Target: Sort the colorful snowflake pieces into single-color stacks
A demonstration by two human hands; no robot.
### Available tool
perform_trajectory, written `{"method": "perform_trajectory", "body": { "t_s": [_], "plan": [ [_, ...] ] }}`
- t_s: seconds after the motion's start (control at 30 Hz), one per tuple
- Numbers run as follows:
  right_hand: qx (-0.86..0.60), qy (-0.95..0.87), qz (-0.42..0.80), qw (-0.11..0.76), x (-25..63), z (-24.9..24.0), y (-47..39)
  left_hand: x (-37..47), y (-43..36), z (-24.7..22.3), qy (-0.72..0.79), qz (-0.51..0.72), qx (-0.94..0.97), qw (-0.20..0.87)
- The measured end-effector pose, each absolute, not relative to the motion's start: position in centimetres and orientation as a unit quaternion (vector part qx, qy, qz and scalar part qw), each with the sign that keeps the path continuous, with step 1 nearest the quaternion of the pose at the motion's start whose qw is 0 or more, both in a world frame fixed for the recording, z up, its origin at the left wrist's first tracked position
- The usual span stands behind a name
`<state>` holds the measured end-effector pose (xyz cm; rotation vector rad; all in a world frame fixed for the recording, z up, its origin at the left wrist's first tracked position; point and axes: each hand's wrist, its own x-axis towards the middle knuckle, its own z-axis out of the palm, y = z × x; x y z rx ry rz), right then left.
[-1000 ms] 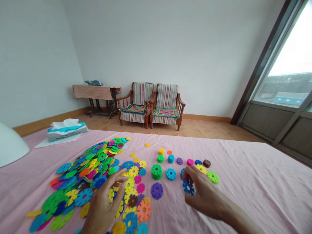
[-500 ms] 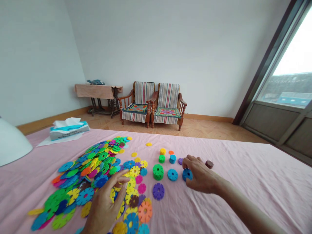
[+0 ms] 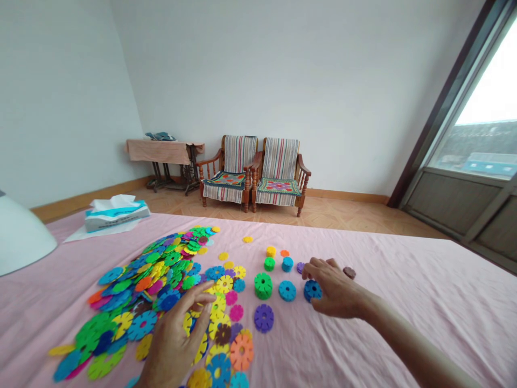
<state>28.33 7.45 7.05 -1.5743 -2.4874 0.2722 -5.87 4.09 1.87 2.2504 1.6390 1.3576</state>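
Observation:
My left hand [image 3: 177, 328] hovers low over the right side of a loose pile of flower-shaped plastic discs [image 3: 161, 269]. Its fingers are bent, with thumb and forefinger apart, and I see nothing held. My right hand [image 3: 337, 285] is open beside a dark blue disc stack [image 3: 313, 291], thumb at the near side and fingers at the far side; whether it touches is hard to tell. Left of it are a lighter blue stack [image 3: 287, 290], a tall green stack [image 3: 263, 285] and a purple stack [image 3: 264, 318]. A small purple disc [image 3: 300, 267] lies by my right fingertips.
Farther back are small stacks in yellow [image 3: 271, 251], green [image 3: 269, 263] and blue [image 3: 287, 264], plus an orange disc [image 3: 285, 253]. Brown discs [image 3: 349, 272] lie beyond my right hand. A tissue box [image 3: 117, 215] stands back left on the pink cloth [image 3: 404, 302].
My right hand has loosened slightly around the dark blue stack, more of which now shows. My left hand stays where it was. The whole view has shifted a little.

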Motion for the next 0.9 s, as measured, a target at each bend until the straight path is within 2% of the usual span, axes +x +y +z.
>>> {"method": "perform_trajectory", "body": {
  "t_s": [0.13,0.3,0.53,0.9],
  "plan": [
    [-0.530,-0.839,0.085,0.094,28.4,7.1,7.2,-5.9,4.1,1.8,0.535,0.434,0.725,0.028],
    [-0.549,-0.832,0.070,0.046,27.7,7.0,7.0,-6.0,4.1,1.5,0.534,0.437,0.722,0.035],
    [-0.566,-0.822,0.062,0.023,27.1,7.0,7.0,-6.0,4.2,1.7,0.529,0.434,0.728,0.030],
    [-0.553,-0.831,0.055,0.032,27.3,6.6,7.1,-6.0,4.3,1.5,0.536,0.441,0.718,0.046]
  ]
}}
